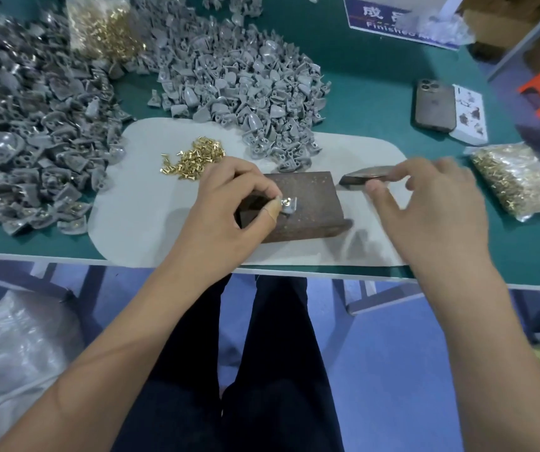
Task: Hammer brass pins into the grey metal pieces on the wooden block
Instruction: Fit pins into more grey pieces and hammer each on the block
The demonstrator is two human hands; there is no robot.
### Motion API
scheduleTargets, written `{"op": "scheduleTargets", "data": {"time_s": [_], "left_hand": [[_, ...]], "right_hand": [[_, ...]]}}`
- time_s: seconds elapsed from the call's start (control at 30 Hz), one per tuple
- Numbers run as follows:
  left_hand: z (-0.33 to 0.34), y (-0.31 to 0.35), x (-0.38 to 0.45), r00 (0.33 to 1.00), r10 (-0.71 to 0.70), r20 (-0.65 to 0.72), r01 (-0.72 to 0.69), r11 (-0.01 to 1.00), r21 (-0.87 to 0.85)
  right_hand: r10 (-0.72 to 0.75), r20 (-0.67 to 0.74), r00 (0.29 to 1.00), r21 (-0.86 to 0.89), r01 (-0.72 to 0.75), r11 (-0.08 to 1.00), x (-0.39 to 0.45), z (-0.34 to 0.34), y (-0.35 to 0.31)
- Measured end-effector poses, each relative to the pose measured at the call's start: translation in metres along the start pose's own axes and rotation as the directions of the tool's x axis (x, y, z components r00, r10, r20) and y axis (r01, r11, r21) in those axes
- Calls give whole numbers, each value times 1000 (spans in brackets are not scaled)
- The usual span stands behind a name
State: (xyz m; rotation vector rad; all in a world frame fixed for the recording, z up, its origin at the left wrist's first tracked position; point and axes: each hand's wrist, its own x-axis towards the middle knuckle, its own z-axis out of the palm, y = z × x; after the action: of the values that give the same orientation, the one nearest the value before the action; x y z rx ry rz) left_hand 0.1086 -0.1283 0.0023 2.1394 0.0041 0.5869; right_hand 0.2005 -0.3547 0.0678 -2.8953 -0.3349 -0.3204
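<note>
Far left of the green surface (376, 102): a large heap of grey metal pieces (30, 132), some near its front edge showing brass, so probably finished ones. Behind it, a clear bag of brass pins (108, 31). A second grey heap (245, 83) sits centre-back, spilling onto the pale mat (151, 203). On the mat, a small loose pile of brass pins (196, 158), just left of the block.

Left hand (232, 203): fingers curled, thumb and forefinger pinching a single grey piece (289, 205) against the top of the wooden block (311, 203). A brass pin head appears to sit in the piece, standing proud; too small to be sure of its seating.

Right hand (425, 197): blurred, fingers spread and loosely bent over the hammer (363, 176), which lies on the mat beside the block's right edge. Cannot tell whether the fingers have closed on it or only touch it.

Further right: a phone (434, 104) face down, a white card (469, 112), another bag of pins (519, 181).

Step in hand, as I judge it: piece positioned, pin set, hammer being reached for. The next move calls for a firm hold on the hammer and a square tap on the pin, with the left fingertips kept clear of the strike.
</note>
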Motion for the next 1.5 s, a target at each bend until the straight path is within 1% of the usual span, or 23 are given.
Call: {"op": "scheduleTargets", "data": {"time_s": [0.03,0.07,0.1,0.17,0.23,0.27,0.33,0.43,0.5,0.53,0.6,0.63,0.67,0.73,0.8,0.93,1.03,1.1,1.23,1.27,1.4,1.47,1.5], "left_hand": [[0,0,0,1000,0,0,0,1000,-1],[-1,-1,0,1000,1,0,-1,1000,-2],[-1,-1,0,1000,3,3,-3,1000,-4],[-1,-2,1,1000,1,7,-1,1000,-15],[-2,-3,1,1000,0,8,0,1000,-21],[-2,-3,1,1000,1,8,-1,1000,-21],[-2,-4,1,1000,3,5,-3,1000,-22],[-2,-5,1,1000,4,1,-4,1000,-26],[-1,-5,1,1000,4,3,-4,1000,-24],[-1,-5,1,1000,5,1,-5,1000,-24],[-1,-5,1,1000,9,-8,-9,1000,-29],[0,-5,1,1000,11,-11,-12,999,-30],[0,-5,1,1000,15,-13,-16,999,-30],[0,-5,1,1000,20,-14,-20,999,-29],[0,-6,1,1000,16,-10,-17,999,-36],[-1,-6,2,1000,11,-6,-11,998,-56],[-1,-4,2,1000,10,-10,-11,998,-56],[-1,-3,2,1000,7,-9,-8,998,-56],[-2,-3,2,1000,2,0,-3,998,-55],[-2,-4,2,1000,7,-3,-8,998,-55],[-1,-4,2,1000,17,-10,-18,998,-56],[-1,-4,2,1000,23,-16,-24,998,-50],[-1,-5,2,999,29,-14,-30,998,-48]], "right_hand": [[41,112,993,-94,-31,995,-1,6,5],[57,201,978,-129,-32,991,-4,13,8],[48,234,971,-117,-21,993,-7,19,10],[24,192,981,-27,-19,999,-8,27,15],[55,185,981,73,-69,995,-4,30,23],[71,210,975,86,-90,992,-2,30,26],[68,236,969,44,-80,996,1,31,31],[68,186,980,44,-78,996,7,22,34],[31,139,990,173,-56,983,13,10,38],[-6,123,992,301,-31,953,13,1,37],[-109,111,988,584,24,812,7,-17,27],[-177,113,978,663,59,747,2,-25,21],[-243,127,962,694,88,714,-4,-30,15],[-326,197,925,691,105,715,-14,-33,3],[-354,252,901,672,101,734,-22,-29,-6],[-359,255,898,532,180,827,-29,-20,-15],[-351,268,897,516,174,838,-30,-19,-19],[-344,242,907,481,196,855,-31,-19,-21],[-288,78,955,417,231,879,-29,-24,-25],[-283,64,957,409,234,882,-29,-24,-28],[-349,163,923,398,262,879,-34,-18,-38],[-352,163,922,383,269,884,-30,-22,-39],[-347,128,929,372,280,885,-27,-26,-38]]}}
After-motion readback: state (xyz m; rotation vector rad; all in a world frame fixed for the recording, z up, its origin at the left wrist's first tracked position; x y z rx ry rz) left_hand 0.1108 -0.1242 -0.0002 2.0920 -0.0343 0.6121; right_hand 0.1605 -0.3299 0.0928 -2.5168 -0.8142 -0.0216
